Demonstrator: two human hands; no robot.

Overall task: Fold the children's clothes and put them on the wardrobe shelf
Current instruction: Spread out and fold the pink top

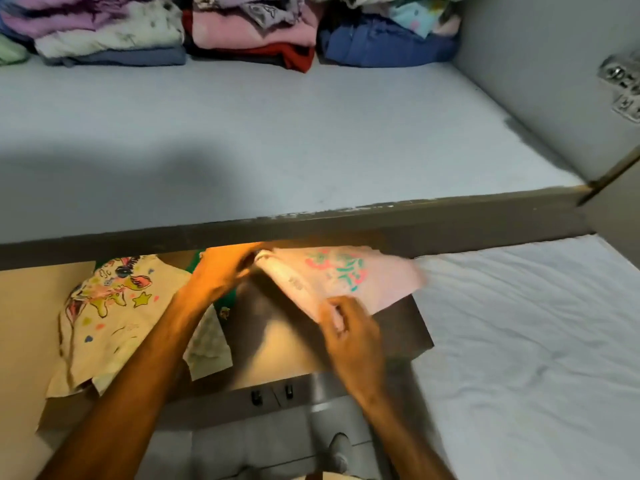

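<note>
Head camera looked down past the front edge of the wardrobe shelf (311,133), where both hands worked below it. The left hand (221,271) gripped the neck end of a pale pink top (346,282), its fingers closed on the cloth, though blur hid the exact hold. The right hand (349,330) pinched the near edge of the same top between thumb and fingers. The garment hung slack between them, partly folded, over a brown lower surface (277,341).

To fold it well, I judged the hands should pull the cloth gently taut, lay it flat, then bring the edges together squarely, smoothing creases before lifting it up to the shelf.

The pink top looked soft, thin and limp, printed in teal and coral. Beside it to the left lay a cream shirt (110,313) with a cartoon pony, crumpled and unfolded. Folded stacks (242,32) sat at the back of the shelf, which was smooth, pale grey and flat. A wrinkled white sheet (536,341) lay at right.
</note>
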